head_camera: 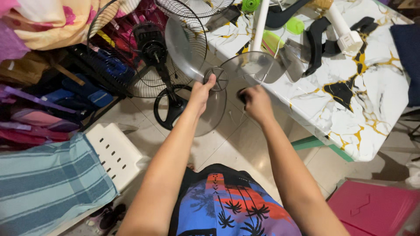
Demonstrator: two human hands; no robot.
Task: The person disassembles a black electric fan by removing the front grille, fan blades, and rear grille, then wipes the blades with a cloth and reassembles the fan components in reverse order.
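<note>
Standing at the right, a marble table (367, 91) bears black and green fan parts; left of it sits a fan motor (151, 41) in its grille (113, 65). Over the floor, the left hand (200, 94) pinches the clear blade (205, 65) at its hub, while the right hand (257, 102) curls around something dark, blurred.

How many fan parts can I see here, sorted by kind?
Clear plastic fan blade piece, held by the left hand with the right hand beside it: 1
Round black wire fan guards: 2
Black fan motor: 1
White fan pole: 1
Total: 5
</note>
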